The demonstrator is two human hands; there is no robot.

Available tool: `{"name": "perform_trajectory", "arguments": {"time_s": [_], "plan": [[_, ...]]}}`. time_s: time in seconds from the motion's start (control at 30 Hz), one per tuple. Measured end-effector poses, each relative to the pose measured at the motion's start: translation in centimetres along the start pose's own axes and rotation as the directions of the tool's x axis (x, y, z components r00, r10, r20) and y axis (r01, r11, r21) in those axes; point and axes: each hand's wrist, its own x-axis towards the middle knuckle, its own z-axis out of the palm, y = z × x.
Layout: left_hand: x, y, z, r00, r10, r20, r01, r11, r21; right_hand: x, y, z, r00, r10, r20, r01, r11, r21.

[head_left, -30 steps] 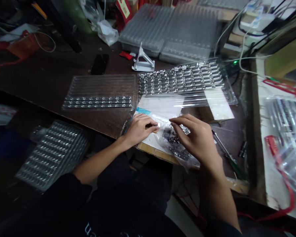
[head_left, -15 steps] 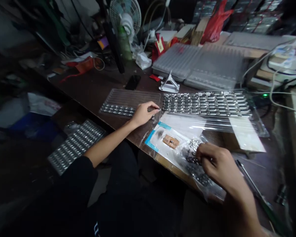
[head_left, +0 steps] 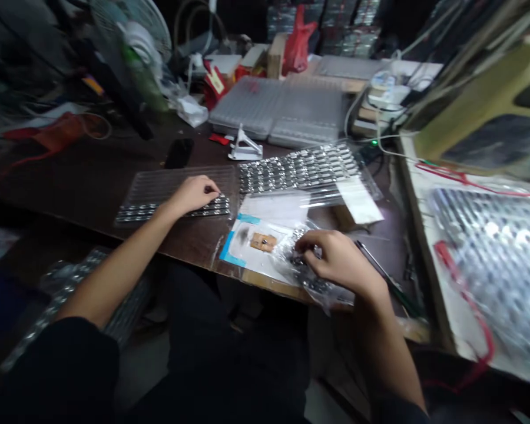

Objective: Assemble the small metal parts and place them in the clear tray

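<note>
My left hand (head_left: 193,194) is over the near right part of a clear ribbed plastic tray (head_left: 159,181), where rows of shiny metal parts (head_left: 132,213) lie. Its thumb and fingertips are pinched together; whatever they hold is too small to make out. My right hand (head_left: 333,259) reaches into an open clear plastic bag (head_left: 324,297) of small shiny metal pieces, fingers bent and closed among them. Left of the bag, a small brown block (head_left: 264,242) with a dark spot lies on a white sheet (head_left: 274,274) edged with blue tape. Behind, a second tray is mostly filled with metal parts (head_left: 298,168).
A white stand (head_left: 246,146) and a dark phone (head_left: 179,153) lie beyond the trays. Stacked clear trays (head_left: 247,106) stand behind. A screwdriver-like tool (head_left: 386,277) lies right of my right hand. Bagged metal parts (head_left: 503,259) rest on the right-hand ledge (head_left: 433,282).
The view has swung right, bringing the right-hand ledge and its bagged parts into sight. My left hand's fingers have curled in over the tray; my right hand stays at the bag.
</note>
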Motion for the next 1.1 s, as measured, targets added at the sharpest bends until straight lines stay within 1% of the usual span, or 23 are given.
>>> {"name": "perform_trajectory", "arguments": {"time_s": [0.07, 0.1, 0.13, 0.2, 0.23, 0.27, 0.3, 0.33, 0.37, 0.4, 0.43, 0.47, 0.57, 0.63, 0.67, 0.73, 0.8, 0.83, 0.87, 0.9, 0.97, 1.03, 1.1], "plan": [[-0.4, 0.4, -0.7, 0.999, -0.038, 0.009, 0.038, 0.996, 0.081, -0.7, 0.3, -0.6, 0.998, 0.037, -0.046, -0.038, 0.999, -0.039], [-0.9, 1.2, -1.0, 0.999, -0.038, -0.013, 0.039, 0.995, 0.087, -1.3, 0.5, -0.8, 0.995, 0.061, -0.074, -0.067, 0.995, -0.070], [-1.7, 2.4, -1.1, 0.999, -0.021, -0.043, 0.024, 0.998, 0.063, -1.8, 0.7, -1.0, 0.991, 0.088, -0.099, -0.098, 0.990, -0.105], [-4.1, 5.8, -0.9, 0.993, 0.078, -0.094, -0.086, 0.993, -0.084, -3.1, 1.0, -1.2, 0.983, 0.129, -0.129, -0.150, 0.974, -0.170], [-5.5, 7.9, -0.5, 0.984, 0.164, -0.077, -0.175, 0.966, -0.188, -3.8, 1.2, -1.1, 0.983, 0.136, -0.120, -0.157, 0.969, -0.190], [-6.8, 9.9, 0.2, 0.962, 0.267, -0.053, -0.271, 0.918, -0.289, -4.3, 1.4, -1.0, 0.987, 0.131, -0.092, -0.147, 0.969, -0.198], [-8.1, 11.9, 1.0, 0.926, 0.376, -0.023, -0.358, 0.859, -0.365, -4.7, 1.5, -0.8, 0.992, 0.119, -0.046, -0.125, 0.973, -0.192], [-9.0, 13.7, 1.9, 0.890, 0.457, -0.011, -0.419, 0.807, -0.415, -5.0, 1.6, -0.6, 0.995, 0.101, 0.008, -0.098, 0.980, -0.171], [-9.7, 15.2, 2.9, 0.867, 0.498, -0.005, -0.451, 0.781, -0.432, -5.3, 1.7, -0.4, 0.995, 0.085, 0.056, -0.076, 0.986, -0.146], [-10.0, 16.4, 3.7, 0.855, 0.518, -0.004, -0.466, 0.767, -0.441, -5.4, 1.7, -0.3, 0.993, 0.070, 0.093, -0.059, 0.991, -0.118], [-10.1, 17.3, 4.4, 0.855, 0.519, -0.010, -0.468, 0.763, -0.446, -5.4, 1.7, -0.3, 0.993, 0.059, 0.106, -0.049, 0.995, -0.092], [-9.9, 17.9, 4.9, 0.862, 0.506, -0.022, -0.460, 0.764, -0.453, -5.4, 1.5, -0.4, 0.995, 0.052, 0.088, -0.046, 0.996, -0.072], [-8.8, 18.7, 5.5, 0.892, 0.442, -0.100, -0.429, 0.753, -0.499, -5.5, 0.9, -1.2, 0.995, 0.051, -0.080, -0.056, 0.996, -0.065], [-8.4, 18.7, 5.4, 0.898, 0.414, -0.145, -0.425, 0.737, -0.525, -5.7, 0.4, -1.7, 0.988, 0.064, -0.144, -0.078, 0.993, -0.094], [-8.4, 18.6, 5.3, 0.896, 0.418, -0.151, -0.430, 0.727, -0.535, -5.8, 0.1, -1.9, 0.989, 0.075, -0.126, -0.088, 0.990, -0.107], [-8.8, 18.4, 5.5, 0.879, 0.460, -0.128, -0.448, 0.701, -0.555, -5.9, -0.4, -2.1, 0.995, 0.102, -0.004, -0.102, 0.986, -0.129], [-9.4, 18.3, 5.9, 0.856, 0.509, -0.088, -0.463, 0.679, -0.570, -5.7, -1.0, -2.0, 0.980, 0.155, 0.128, -0.129, 0.974, -0.188], [-9.8, 18.4, 6.2, 0.847, 0.527, -0.068, -0.465, 0.674, -0.574, -5.4, -1.3, -1.9, 0.966, 0.203, 0.159, -0.159, 0.955, -0.250], [-10.1, 18.5, 6.5, 0.843, 0.536, -0.051, -0.462, 0.671, -0.580, -5.2, -1.5, -1.7, 0.951, 0.262, 0.162, -0.198, 0.923, -0.330], [-10.4, 18.8, 6.7, 0.843, 0.537, -0.040, -0.454, 0.668, -0.589, -4.9, -1.7, -1.4, 0.936, 0.324, 0.134, -0.244, 0.876, -0.415], [-10.8, 19.3, 7.2, 0.843, 0.536, -0.031, -0.440, 0.656, -0.613, -4.4, -2.0, -0.9, 0.909, 0.415, 0.040, -0.326, 0.767, -0.552], [-11.0, 19.9, 7.5, 0.846, 0.533, -0.034, -0.433, 0.648, -0.627, -4.1, -1.9, -0.2, 0.899, 0.438, -0.026, -0.362, 0.706, -0.609], [-11.2, 20.1, 7.7, 0.854, 0.520, -0.032, -0.425, 0.661, -0.619, -4.1, -1.7, 0.4, 0.905, 0.422, -0.053, -0.364, 0.704, -0.609]]}}
